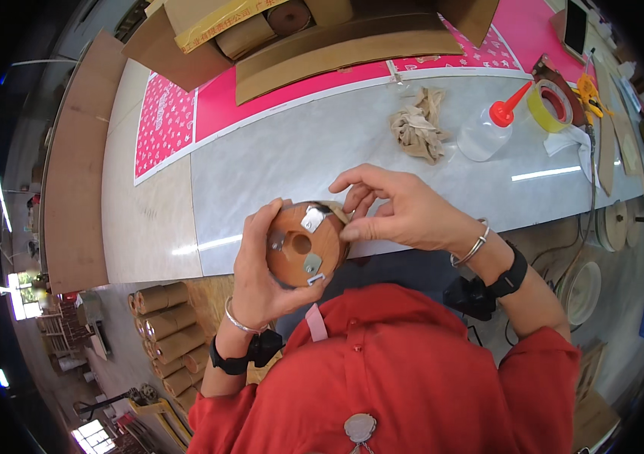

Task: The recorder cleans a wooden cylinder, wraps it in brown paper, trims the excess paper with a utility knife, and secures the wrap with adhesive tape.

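A round wooden block (319, 250) with a hole in its middle and several small metal plates on its face is gripped in my left hand (252, 265). My fingers wrap around its left side, with the thumb below. At the block's upper right rim, the bent fingers and thumb of my right hand (398, 208) close on the edge of a tan strip (335, 209). The tips of those fingers are partly hidden. Both hands are held over the near edge of the grey worktop (261, 166).
An open cardboard box (337, 53) with brown rolls stands at the back on pink printed sheeting (224, 102). Crumpled tan paper (420, 129), a clear squeeze bottle (485, 132) with a red nozzle and yellow tape (545, 110) lie right. Brown rolls (171, 325) are stacked below left.
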Tool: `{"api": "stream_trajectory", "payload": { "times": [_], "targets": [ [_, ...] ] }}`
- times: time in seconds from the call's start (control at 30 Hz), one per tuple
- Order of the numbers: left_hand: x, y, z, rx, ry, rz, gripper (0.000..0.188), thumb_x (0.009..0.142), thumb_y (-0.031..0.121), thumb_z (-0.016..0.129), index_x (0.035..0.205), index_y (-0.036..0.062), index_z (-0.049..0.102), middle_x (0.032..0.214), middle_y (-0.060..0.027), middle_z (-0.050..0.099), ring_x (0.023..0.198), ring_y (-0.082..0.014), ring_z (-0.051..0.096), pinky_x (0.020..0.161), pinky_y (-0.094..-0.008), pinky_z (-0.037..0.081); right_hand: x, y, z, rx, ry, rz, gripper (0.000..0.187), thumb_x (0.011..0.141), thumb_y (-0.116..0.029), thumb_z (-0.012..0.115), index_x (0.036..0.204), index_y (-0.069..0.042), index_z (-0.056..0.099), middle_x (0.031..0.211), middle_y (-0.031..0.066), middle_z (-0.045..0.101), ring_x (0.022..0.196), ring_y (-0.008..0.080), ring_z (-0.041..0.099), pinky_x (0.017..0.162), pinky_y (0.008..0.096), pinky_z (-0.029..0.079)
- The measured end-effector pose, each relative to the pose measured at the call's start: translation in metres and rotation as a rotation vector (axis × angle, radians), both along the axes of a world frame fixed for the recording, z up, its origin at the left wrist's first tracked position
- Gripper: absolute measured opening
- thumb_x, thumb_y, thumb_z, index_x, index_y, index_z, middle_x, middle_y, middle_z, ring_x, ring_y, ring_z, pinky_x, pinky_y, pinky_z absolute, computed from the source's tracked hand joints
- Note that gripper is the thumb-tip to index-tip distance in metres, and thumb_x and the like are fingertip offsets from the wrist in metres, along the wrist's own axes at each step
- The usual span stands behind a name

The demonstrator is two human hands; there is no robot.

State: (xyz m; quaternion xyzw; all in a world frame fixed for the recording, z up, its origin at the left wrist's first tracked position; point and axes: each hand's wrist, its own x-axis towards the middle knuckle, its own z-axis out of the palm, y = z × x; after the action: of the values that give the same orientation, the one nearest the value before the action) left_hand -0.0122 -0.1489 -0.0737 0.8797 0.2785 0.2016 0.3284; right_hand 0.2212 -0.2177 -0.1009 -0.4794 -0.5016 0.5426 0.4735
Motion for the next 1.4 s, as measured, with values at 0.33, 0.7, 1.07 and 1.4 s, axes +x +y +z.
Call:
{"api": "stream_trajectory", "payload": {
  "times": [0.33,0.7,1.07,1.4],
  "targets": [
    [-0.011,0.0,-0.01,-0.02,-0.084,-0.089,0.103,0.055,0.014,0.084,0.141,0.0062,0.027,0.132,-0.0179,0.042,0.12,-0.0303,0.048,0.1,-0.0406,0.041,-0.01,-0.006,0.001,0.175,-0.128,-0.011,0.033,0.08,-0.012,0.065,0.109,-0.003,0.055,0.082,0.0119,0.062,0.071,0.0223,0.065,0.066,0.0317,0.053],
    [0.004,0.008,-0.003,0.03,-0.047,-0.02,0.092,0.059,0.019,0.082,0.136,0.0027,0.035,0.12,-0.0153,0.05,0.108,-0.0281,0.055,0.093,-0.0357,0.045,-0.025,-0.001,0.0,0.435,-0.593,-0.286,0.027,0.077,-0.003,0.06,0.103,-0.003,0.055,0.072,0.0144,0.061,0.062,0.0262,0.063,0.056,0.0338,0.05],
    [0.005,0.006,0.005,-0.829,-0.294,0.239,0.072,0.083,0.036,0.066,0.138,0.003,0.034,0.13,-0.0125,0.048,0.116,-0.0213,0.051,0.1,-0.033,0.039,-0.02,0.001,0.004,0.112,-0.09,-0.275,0.052,0.085,-0.038,0.067,0.114,0.004,0.056,0.106,0.018,0.063,0.101,0.0233,0.06,0.084,0.031,0.049],
    [0.004,0.015,0.003,-1.112,-0.264,0.259,0.07,0.082,0.03,0.071,0.138,0.0059,0.036,0.127,-0.0108,0.047,0.117,-0.0196,0.049,0.097,-0.0322,0.041,-0.028,0.011,0.008,-0.164,0.228,-0.08,0.051,0.084,-0.029,0.071,0.118,0.004,0.051,0.108,0.012,0.059,0.101,0.0181,0.057,0.087,0.0321,0.048]
  ]
}}
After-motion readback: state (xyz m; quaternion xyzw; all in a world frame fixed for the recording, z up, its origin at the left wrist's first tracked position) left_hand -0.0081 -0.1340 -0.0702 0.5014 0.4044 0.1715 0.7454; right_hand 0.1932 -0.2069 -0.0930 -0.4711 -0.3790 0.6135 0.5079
